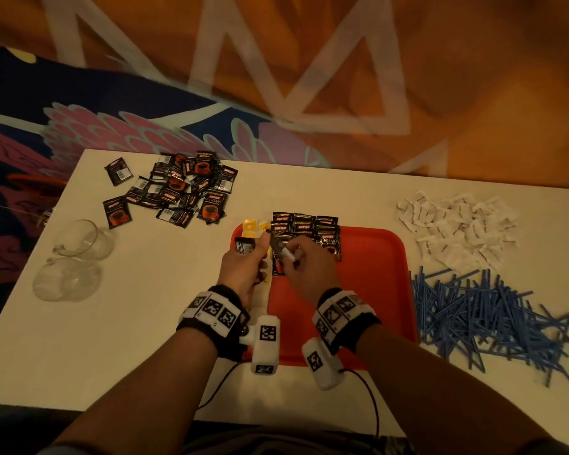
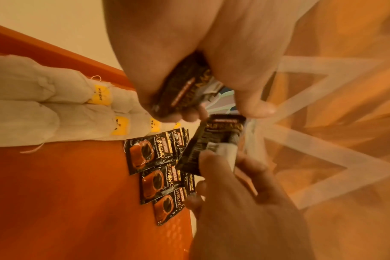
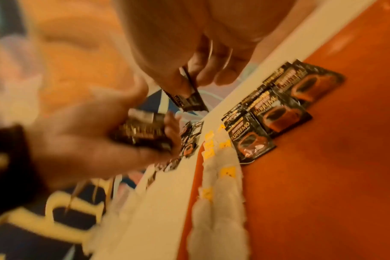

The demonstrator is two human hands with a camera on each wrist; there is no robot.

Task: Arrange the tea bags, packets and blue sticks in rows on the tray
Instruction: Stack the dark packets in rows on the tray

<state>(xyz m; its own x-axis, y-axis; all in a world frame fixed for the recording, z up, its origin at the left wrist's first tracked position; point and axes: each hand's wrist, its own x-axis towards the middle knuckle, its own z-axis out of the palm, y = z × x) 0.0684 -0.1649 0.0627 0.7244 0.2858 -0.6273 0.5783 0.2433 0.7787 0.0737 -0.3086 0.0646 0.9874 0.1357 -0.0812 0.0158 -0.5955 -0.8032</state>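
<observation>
Pinching 1 coffee packet (image 1: pixel 284 251) by its edge between thumb and fingertips, the right hand (image 1: pixel 304 267) holds it over the far left part of the red tray (image 1: pixel 375 274), with the laid packet rows (image 1: pixel 312 229) at about 12 o'clock from the fingers. At 9 o'clock, the left hand (image 1: pixel 243 267) curls round a small stack of spare packets (image 1: pixel 244 246). I judge the right hand nearer the open slot; the packet's long axis looks tilted against the rows.

tray (image 1: pixel 375 290) right half bare | left: tea bags (image 2: pixel 33 109), packets (image 1: pixel 312 231)
</observation>
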